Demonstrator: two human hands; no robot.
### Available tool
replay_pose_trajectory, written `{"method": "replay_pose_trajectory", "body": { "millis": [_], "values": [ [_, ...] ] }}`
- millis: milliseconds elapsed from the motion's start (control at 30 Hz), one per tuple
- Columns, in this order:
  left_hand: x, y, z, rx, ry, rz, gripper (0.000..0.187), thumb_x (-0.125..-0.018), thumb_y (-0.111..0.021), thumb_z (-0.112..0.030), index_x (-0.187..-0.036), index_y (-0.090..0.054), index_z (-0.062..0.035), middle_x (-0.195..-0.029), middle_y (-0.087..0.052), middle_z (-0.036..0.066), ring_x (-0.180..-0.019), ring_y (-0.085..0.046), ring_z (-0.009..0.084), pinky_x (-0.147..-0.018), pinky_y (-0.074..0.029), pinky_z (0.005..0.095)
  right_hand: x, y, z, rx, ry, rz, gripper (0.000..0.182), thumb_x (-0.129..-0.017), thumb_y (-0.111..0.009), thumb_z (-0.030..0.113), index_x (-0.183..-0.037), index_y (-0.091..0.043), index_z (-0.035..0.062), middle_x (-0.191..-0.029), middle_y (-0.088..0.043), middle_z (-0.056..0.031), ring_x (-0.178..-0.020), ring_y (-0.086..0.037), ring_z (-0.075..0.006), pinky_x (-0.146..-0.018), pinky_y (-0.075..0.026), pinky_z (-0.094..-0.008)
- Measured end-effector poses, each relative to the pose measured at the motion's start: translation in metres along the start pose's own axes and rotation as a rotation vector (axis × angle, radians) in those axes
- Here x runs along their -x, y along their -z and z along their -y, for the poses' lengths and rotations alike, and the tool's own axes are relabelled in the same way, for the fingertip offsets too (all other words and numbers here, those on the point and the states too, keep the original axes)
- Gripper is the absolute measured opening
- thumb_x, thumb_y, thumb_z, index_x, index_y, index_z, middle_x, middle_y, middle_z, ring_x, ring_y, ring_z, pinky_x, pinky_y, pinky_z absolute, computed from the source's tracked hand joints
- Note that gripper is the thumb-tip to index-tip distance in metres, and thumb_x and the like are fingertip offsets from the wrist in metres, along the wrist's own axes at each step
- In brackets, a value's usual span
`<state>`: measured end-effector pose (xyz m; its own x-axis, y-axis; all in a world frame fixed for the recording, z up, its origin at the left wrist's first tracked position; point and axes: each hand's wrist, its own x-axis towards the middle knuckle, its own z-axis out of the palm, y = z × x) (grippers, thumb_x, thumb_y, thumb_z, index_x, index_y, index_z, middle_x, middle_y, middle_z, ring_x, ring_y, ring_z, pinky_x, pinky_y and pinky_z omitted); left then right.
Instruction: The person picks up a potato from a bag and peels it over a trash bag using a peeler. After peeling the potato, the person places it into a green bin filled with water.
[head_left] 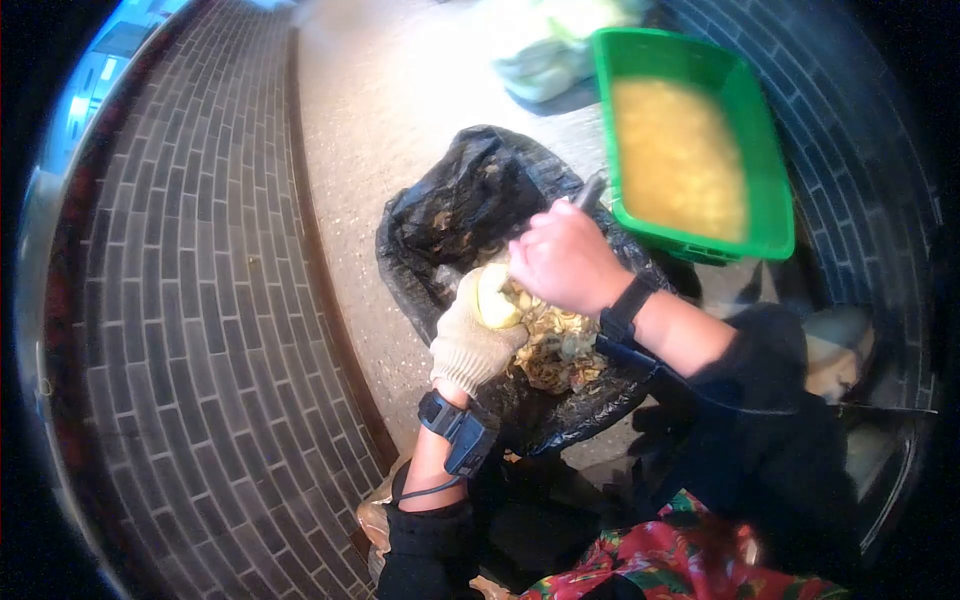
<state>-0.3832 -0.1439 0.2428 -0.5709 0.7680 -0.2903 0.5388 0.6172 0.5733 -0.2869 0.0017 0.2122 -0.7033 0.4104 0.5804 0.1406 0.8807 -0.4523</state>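
Note:
My left hand (472, 335), in a cream knitted glove, is closed around a peeled potato (495, 300), pale yellow and smooth. Close beside it my bare right hand (565, 255) is wrapped round a tool with a dark handle (592, 190), whose end sticks out above the fist. The tool's working end is hidden by the fingers. Both hands are over an open black plastic bag (440, 215). Inside the bag, under the hands, lies a heap of potato peelings (560, 350).
A green plastic crate (775, 190) filled with yellowish peeled pieces stands to the upper right. Behind it lies a pale plastic bag (545, 70) in bright light. A brick wall (200, 280) runs along the left, another at the right. A shoe (835, 345) shows at right.

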Motion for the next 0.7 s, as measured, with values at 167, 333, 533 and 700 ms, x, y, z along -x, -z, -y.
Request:
{"method": "replay_pose_trajectory", "body": {
  "millis": [167,333,533,700],
  "values": [
    [0.005,0.003,-0.009,-0.068,0.082,0.067,0.069,-0.068,-0.081,-0.03,-0.128,-0.049,-0.0193,-0.105,-0.067,0.014,-0.096,-0.065,0.0346,-0.082,-0.053,0.0409,0.007,-0.008,0.004,0.003,0.079,-0.01,0.036,-0.082,-0.06,0.018,-0.047,-0.057,0.0124,-0.055,-0.06,-0.0012,-0.063,-0.056,-0.0187,-0.067,-0.041,-0.0357],
    [0.008,-0.005,0.002,-0.064,0.025,0.061,0.063,-0.068,-0.078,-0.022,-0.126,-0.052,-0.0173,-0.105,-0.067,0.014,-0.098,-0.065,0.0314,-0.083,-0.052,0.0384,0.006,-0.012,-0.01,0.055,-0.002,-0.076,0.035,-0.081,-0.06,0.018,-0.047,-0.058,0.011,-0.053,-0.059,-0.003,-0.061,-0.057,-0.0198,-0.068,-0.042,-0.0364],
    [0.005,-0.003,-0.001,-0.027,-0.023,0.018,0.056,-0.07,-0.074,-0.012,-0.122,-0.056,-0.0139,-0.103,-0.068,0.012,-0.099,-0.066,0.0251,-0.086,-0.051,0.0336,0.002,-0.015,-0.014,0.129,-0.112,-0.029,0.038,-0.083,-0.056,0.019,-0.047,-0.059,0.0094,-0.053,-0.061,-0.0073,-0.06,-0.06,-0.0237,-0.07,-0.043,-0.0395],
    [0.012,0.003,-0.003,0.055,-0.23,-0.072,0.056,-0.07,-0.072,-0.006,-0.122,-0.053,-0.0106,-0.106,-0.066,0.012,-0.099,-0.065,0.0236,-0.087,-0.05,0.0327,0.0,-0.006,-0.031,0.264,-0.272,0.172,0.039,-0.089,-0.049,0.02,-0.054,-0.062,0.0069,-0.057,-0.061,-0.0113,-0.063,-0.059,-0.0281,-0.073,-0.042,-0.0424]
  ]
}}
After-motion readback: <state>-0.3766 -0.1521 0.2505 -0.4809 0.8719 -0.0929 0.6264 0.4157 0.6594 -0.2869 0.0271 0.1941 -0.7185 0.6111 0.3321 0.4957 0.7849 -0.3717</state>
